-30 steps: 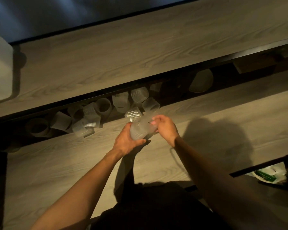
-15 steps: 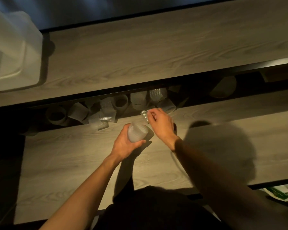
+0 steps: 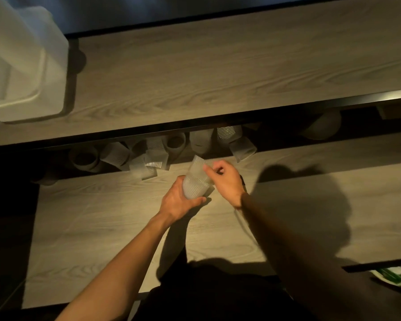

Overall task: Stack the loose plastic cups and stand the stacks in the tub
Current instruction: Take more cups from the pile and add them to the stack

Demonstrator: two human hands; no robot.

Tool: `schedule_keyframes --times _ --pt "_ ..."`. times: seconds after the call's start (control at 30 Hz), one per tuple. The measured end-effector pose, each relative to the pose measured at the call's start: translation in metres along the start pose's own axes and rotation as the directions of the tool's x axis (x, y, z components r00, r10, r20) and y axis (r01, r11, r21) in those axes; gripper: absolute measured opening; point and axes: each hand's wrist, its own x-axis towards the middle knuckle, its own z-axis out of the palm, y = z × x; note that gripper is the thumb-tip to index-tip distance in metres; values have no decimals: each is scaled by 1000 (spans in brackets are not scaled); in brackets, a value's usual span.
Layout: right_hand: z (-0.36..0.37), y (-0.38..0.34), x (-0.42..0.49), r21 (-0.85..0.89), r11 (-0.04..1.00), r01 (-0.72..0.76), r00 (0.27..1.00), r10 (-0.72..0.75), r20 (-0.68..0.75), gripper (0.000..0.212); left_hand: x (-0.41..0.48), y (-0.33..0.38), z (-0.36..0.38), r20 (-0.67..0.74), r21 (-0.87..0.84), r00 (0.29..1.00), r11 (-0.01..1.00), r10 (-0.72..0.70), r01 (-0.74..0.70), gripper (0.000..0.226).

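Since half a second ago, I am seeing my right hand [image 3: 226,181] pinching a thin ribbed translucent plastic cup [image 3: 198,164] into the stack [image 3: 195,187] my left hand [image 3: 180,200] is wrapping, well apart from the white plastic tub [image 3: 26,66]; light, slippery, squashable, so I am gripping rims gently.

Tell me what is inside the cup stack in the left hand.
A ribbed translucent plastic cup, pinched by the right hand, is partly nested in the stack held by the left hand. The cup count is hidden.

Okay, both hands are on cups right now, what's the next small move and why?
Probably push the cup in the right hand fully down into the stack held by the left hand. It looks only partly nested, and more loose cups wait in the gap beyond.
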Motion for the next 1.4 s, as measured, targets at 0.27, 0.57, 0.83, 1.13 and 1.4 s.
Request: schedule_keyframes --times 0.27,0.57,0.83,1.13,1.4 --pt "-22 14 -14 47 995 -85 993 81 85 36 3 11 9 13 49 999 998 38 -39 90" --pt "-36 2 -19 1 996 -94 984 92 150 59 -5 17 6 -60 115 993 989 100 -93 90" --pt "-37 -5 -32 -115 988 -106 959 132 250 60 -25 15 1 -37 162 985 974 170 -162 90" --pt "-34 -11 -33 59 995 -76 976 63 206 48 -2 17 11 -118 1 977 984 179 -180 92" --pt "-53 26 25 -313 947 72 877 -210 -432 65 40 24 33 -158 -18 954 965 256 -262 84"
